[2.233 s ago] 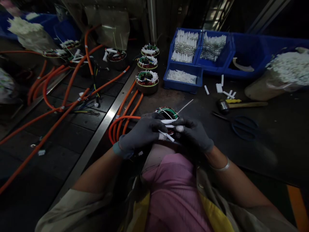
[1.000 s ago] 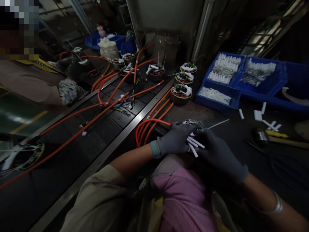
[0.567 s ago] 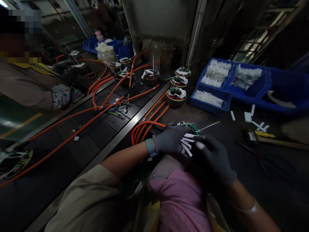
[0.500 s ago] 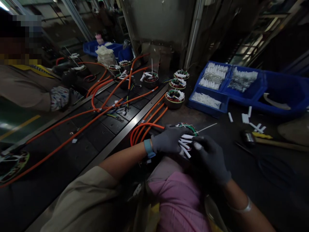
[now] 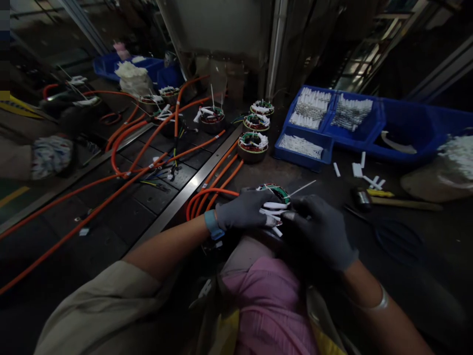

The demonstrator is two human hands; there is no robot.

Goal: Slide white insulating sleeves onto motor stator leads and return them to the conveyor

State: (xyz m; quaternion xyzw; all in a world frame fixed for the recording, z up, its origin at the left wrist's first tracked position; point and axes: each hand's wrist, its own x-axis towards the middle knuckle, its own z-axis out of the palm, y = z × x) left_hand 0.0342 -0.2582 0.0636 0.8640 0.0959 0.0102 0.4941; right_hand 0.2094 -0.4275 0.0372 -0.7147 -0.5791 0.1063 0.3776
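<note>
Low in front of me is a motor stator (image 5: 284,193), a wound ring with green and white parts, partly hidden by my hands. My left hand (image 5: 244,211), in a grey glove, is closed over its left side. Several white sleeves (image 5: 275,206) stick out beside those fingers. From the right, my right hand (image 5: 325,231), gloved in dark grey, pinches at the end of one white sleeve; its fingertips are partly in shadow. A thin white cable tie (image 5: 305,187) points up and right from the ring.
Beyond stand several more stators (image 5: 253,146). Orange cables (image 5: 138,185) run across the left. At the right are blue bins (image 5: 325,155) of white sleeves and ties, loose sleeves (image 5: 356,170), a hammer (image 5: 399,202), scissors (image 5: 397,241) and a bag (image 5: 421,182). A co-worker's sleeve (image 5: 51,155) shows left.
The view has swung rightward, so everything sits further left and the white-filled bag shows more fully. Both hands stay at the stator; the right fingers have shifted slightly among the sleeve ends.
</note>
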